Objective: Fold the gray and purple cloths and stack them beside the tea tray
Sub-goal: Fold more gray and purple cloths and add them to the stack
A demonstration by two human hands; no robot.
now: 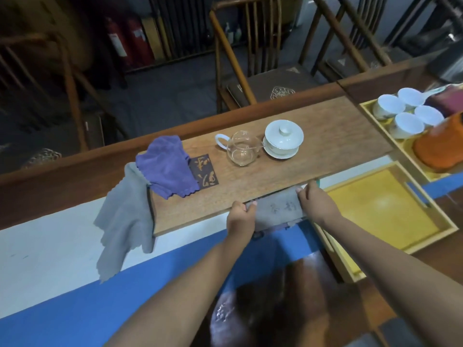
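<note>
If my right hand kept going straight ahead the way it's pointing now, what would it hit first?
Likely the wooden tea tray: the right hand points up-left at its near edge. Farther along stands the lidded cup, though depth is unclear.

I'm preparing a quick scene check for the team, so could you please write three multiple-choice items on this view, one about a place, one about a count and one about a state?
1. Where does the purple cloth lie?
A. On the left end of the wooden tea tray
B. In the yellow tray
C. On a chair

2. How many white cups stand in the yellow compartment tray?
A. Two
B. Four
C. Six

3. What is the state of the gaiwan?
A. Tipped over
B. Lid off
C. Upright, lid on

Answers: 1 A, it overlaps the tray's left end above the gray cloth. 2 B, four rims are visible. 3 C, the lid's knob sits on top.
</note>
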